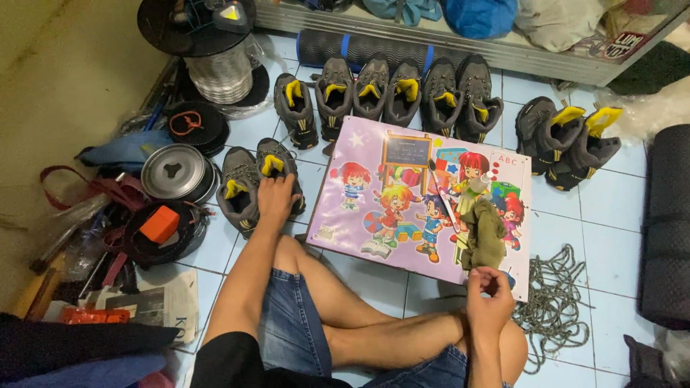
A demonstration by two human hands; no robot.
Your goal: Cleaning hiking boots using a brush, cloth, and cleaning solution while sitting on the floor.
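Note:
My left hand (pixel 277 195) grips the top of a grey boot with a yellow tongue (pixel 279 167) standing on the tiled floor, beside a matching boot (pixel 238 191) on its left. My right hand (pixel 490 296) rests over my crossed leg, fingers pinched on the lower end of an olive-green cloth (pixel 484 236). The cloth lies across a purple cartoon-printed board (pixel 402 194) in front of me. A small glue-like tube and a thin stick (pixel 443 192) also lie on the board.
A row of several grey-and-yellow boots (pixel 388 90) stands behind the board, two more (pixel 568 133) at the right. Coiled cord (pixel 557 305) lies by my right knee. Pot lid (pixel 173 171), bags and straps crowd the left. Rolled mats (pixel 665 223) line the right.

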